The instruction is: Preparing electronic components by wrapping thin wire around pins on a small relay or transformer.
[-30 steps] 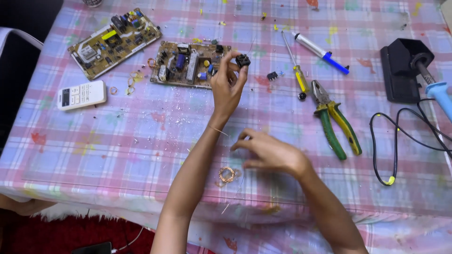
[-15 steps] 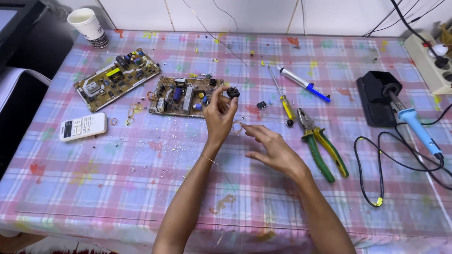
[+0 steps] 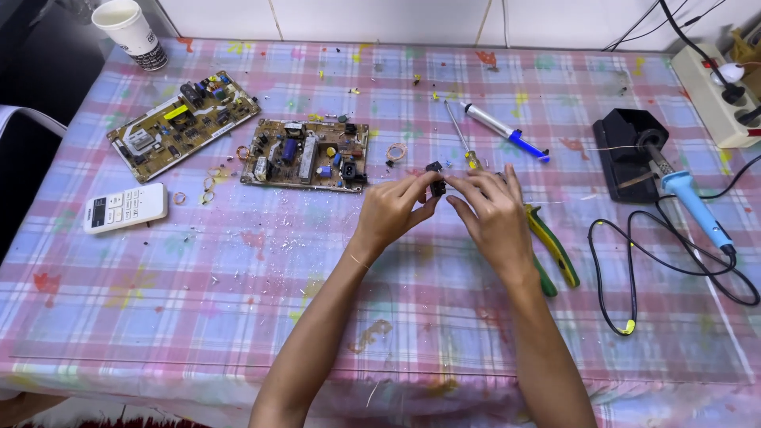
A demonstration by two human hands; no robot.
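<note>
Both hands are pinching 1 small black component (image 3: 434, 176) above the tablecloth (image 3: 238, 277): left hand (image 3: 394, 210) and right hand (image 3: 493, 212) fingertips are meeting on it. Pliers (image 3: 551, 250) are lying partly hidden under the right hand; 2 circuit boards (image 3: 305, 154) are sitting beyond.

Pink-and-blue plaid tablecloth (image 3: 238, 301) (paint-flecked), green-yellow pliers (image 3: 555, 250), blue-handled soldering iron (image 3: 697, 210), white remote (image 3: 125, 208).
</note>
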